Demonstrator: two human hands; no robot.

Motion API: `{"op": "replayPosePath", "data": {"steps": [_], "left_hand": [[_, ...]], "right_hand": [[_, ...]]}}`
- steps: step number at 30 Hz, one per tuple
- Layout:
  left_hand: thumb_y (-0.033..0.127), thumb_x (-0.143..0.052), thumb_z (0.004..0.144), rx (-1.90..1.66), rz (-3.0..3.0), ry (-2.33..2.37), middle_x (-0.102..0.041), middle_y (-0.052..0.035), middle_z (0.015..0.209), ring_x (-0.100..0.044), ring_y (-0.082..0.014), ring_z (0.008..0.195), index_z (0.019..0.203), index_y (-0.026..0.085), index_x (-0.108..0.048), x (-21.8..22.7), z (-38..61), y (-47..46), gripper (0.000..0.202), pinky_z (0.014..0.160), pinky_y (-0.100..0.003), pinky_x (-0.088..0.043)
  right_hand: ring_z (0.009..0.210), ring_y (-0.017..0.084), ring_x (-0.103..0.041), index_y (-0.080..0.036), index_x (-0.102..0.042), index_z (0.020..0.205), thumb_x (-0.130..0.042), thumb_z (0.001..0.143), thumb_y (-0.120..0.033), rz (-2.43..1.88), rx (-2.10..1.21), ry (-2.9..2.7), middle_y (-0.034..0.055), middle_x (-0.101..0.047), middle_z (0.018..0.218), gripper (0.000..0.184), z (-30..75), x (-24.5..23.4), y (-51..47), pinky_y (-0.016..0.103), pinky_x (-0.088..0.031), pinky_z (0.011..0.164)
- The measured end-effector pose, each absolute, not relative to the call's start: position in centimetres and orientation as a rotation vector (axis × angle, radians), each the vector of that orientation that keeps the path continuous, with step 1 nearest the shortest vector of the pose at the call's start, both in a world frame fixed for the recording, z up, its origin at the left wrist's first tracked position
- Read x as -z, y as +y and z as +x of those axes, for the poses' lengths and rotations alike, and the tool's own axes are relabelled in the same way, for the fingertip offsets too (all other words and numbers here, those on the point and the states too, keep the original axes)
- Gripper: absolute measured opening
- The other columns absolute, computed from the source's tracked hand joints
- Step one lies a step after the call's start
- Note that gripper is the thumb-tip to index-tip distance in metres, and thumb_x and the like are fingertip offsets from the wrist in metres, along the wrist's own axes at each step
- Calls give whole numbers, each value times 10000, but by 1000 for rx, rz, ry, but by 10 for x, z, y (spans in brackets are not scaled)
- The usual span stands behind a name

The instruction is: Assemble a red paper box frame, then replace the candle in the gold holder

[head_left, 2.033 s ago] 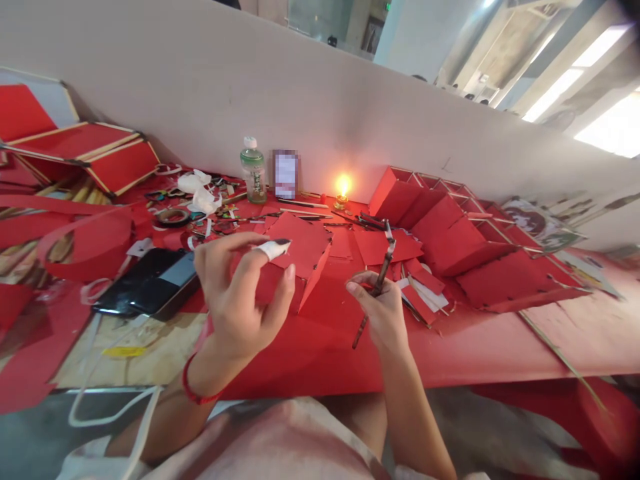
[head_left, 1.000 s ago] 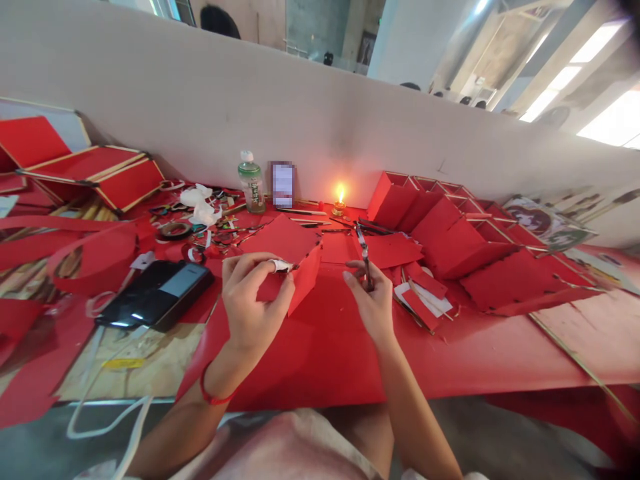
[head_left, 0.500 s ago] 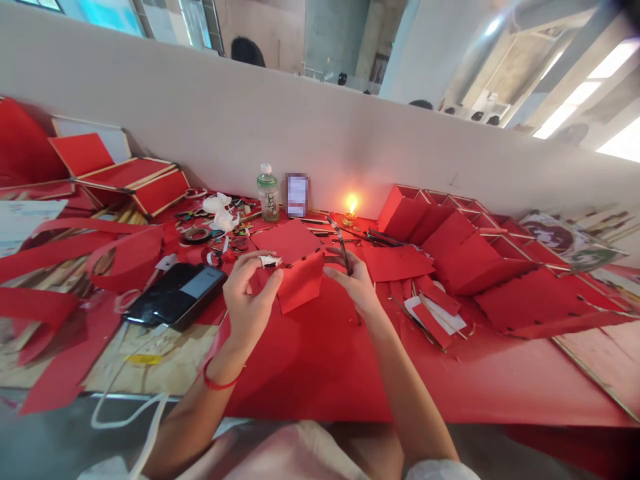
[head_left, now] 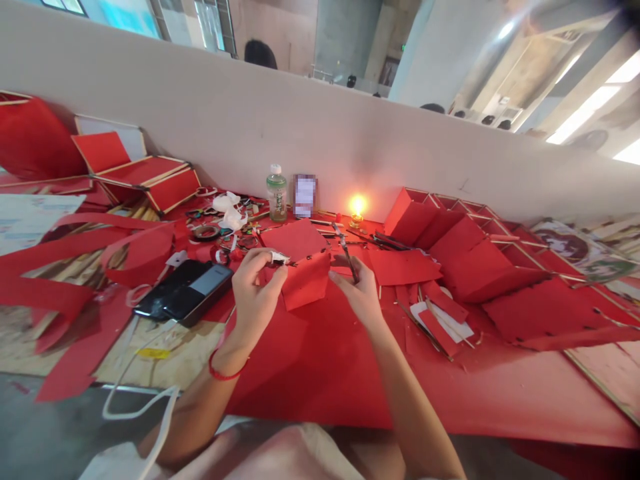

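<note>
My left hand (head_left: 255, 293) is closed on the edge of a folded red card piece (head_left: 306, 285), thumb in front. A white wrapping (head_left: 279, 257) with dark marks sits at its index fingertip; whether it is worn or held I cannot tell. Small dark spots dot the card's upper edge. In my right hand (head_left: 359, 288) a thin dark stick (head_left: 346, 252) is gripped, slanting up and away, its kind unclear. The right fingers are close to the card's right edge; contact there cannot be made out. Beyond both hands lies a flat red sheet (head_left: 295, 237).
A small flame burns in a lamp (head_left: 357, 219) near the wall. Red compartmented boxes (head_left: 475, 257) stand at right. A bottle (head_left: 277, 195) and phone (head_left: 305, 197) stand at the back. A black device (head_left: 184, 293) with a white cable, tape roll (head_left: 206, 232) and red strips lie left.
The whole view has shifted slightly, so things appear a little further right. Both hands keep their holds, with the card and the stick nearly in the same place between them.
</note>
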State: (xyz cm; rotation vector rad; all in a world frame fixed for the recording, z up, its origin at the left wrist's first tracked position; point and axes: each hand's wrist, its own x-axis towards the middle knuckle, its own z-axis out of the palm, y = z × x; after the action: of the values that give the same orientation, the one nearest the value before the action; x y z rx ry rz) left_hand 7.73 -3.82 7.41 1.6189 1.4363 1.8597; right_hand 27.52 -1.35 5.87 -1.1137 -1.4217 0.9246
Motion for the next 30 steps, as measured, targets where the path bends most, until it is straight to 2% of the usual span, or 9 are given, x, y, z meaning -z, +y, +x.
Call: {"op": "replayPosePath", "data": {"steps": [2, 3, 6, 9, 11, 13, 17, 22, 30], "left_hand": [[268, -638, 837, -1849, 1685, 1465, -638, -28, 900, -629, -180, 864, 793, 203, -618, -72, 76, -38, 81, 805, -313, -520], [272, -637, 843, -1845, 1725, 1474, -645, -32, 911, -637, -186, 877, 808, 204, -624, -71, 75, -38, 77, 820, -323, -525], [275, -634, 860, -1852, 1818, 1496, -670, -44, 949, -659, -198, 904, 833, 206, -637, -67, 74, -38, 75, 849, -339, -538], [266, -637, 879, -1888, 1871, 1498, -688, -46, 962, -671, -191, 897, 853, 199, -661, -65, 73, -38, 76, 844, -334, -547], [247, -643, 888, -1923, 1919, 1468, -699, -46, 961, -677, -186, 890, 876, 196, -681, -64, 72, -39, 65, 837, -327, -549], [236, -648, 892, -1935, 1968, 1471, -711, -49, 967, -682, -186, 893, 895, 198, -695, -63, 71, -40, 60, 839, -325, -548], [248, -647, 900, -1915, 1992, 1540, -727, -61, 984, -691, -196, 915, 902, 200, -707, -62, 71, -42, 77, 843, -327, -551], [218, -649, 904, -1965, 2009, 1488, -731, -65, 990, -696, -195, 929, 922, 194, -718, -61, 74, -41, 76, 868, -337, -556], [143, -675, 887, -2036, 2057, 1407, -724, -60, 981, -684, -175, 912, 939, 182, -720, -59, 73, -38, 79, 853, -320, -553]], "right_hand": [[498, 59, -329, -207, -677, 1100, -683, 843, -424, -1189, -795, -1432, 12, -682, 964, 337, 274, -63, -19, 231, -268, 481], [495, 61, -295, -206, -672, 1081, -652, 871, -429, -1214, -726, -1448, -1, -648, 914, 308, 273, -67, -22, 236, -261, 486], [571, 93, -404, -206, -655, 1056, -599, 926, -450, -1227, -550, -1594, 2, -578, 867, 282, 270, -82, -36, 240, -326, 556], [713, 138, -541, -212, -640, 1065, -488, 1006, -422, -1203, -439, -1773, 39, -599, 924, 266, 271, -93, -50, 246, -371, 639], [719, 145, -564, -216, -632, 1005, -403, 1043, -370, -1220, -393, -1848, 45, -620, 906, 279, 274, -94, -58, 246, -361, 646], [609, 132, -511, -219, -603, 905, -374, 1052, -343, -1278, -356, -1906, 18, -603, 777, 299, 279, -90, -65, 247, -312, 593], [456, 120, -338, -230, -495, 759, -387, 1036, -329, -1388, -295, -1999, -49, -407, 544, 313, 285, -78, -76, 268, -200, 515], [454, 109, -323, -226, -468, 748, -375, 1028, -294, -1399, -267, -2040, -62, -358, 535, 303, 281, -73, -81, 252, -192, 506], [445, 96, -360, -200, -557, 769, -386, 1022, -268, -1491, -152, -2090, -52, -442, 527, 313, 274, -76, -81, 245, -176, 500]]}}
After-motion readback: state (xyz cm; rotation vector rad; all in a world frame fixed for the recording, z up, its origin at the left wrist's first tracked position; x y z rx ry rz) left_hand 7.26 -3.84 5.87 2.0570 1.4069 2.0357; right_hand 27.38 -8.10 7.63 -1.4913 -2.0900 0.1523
